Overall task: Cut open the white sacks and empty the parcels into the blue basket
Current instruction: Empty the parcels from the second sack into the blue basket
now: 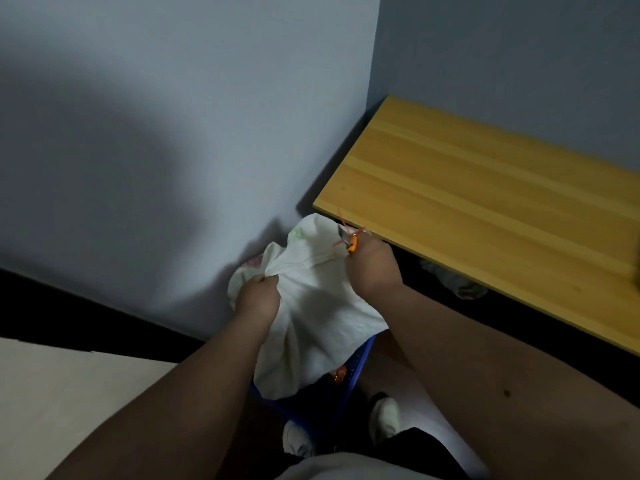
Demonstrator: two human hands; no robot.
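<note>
The white sack (311, 306), soft crumpled woven cloth, hangs over the blue basket (356, 368) between both hands. The left hand (258, 299) grips its bunched neck; the right hand (374, 268) clasps an orange-handled cutter (348, 239) at the sack's red tie (341, 237), beside the wooden worktop (485, 209)

Bunched white sack (311, 317) with red tie (341, 237) sits over blue basket (356, 368).

Bare forearms, no sleeves. White shoes (383, 420) at 6 o'clock. Black shorts (426, 452) above pale top (346, 469) at bottom edge.
</note>
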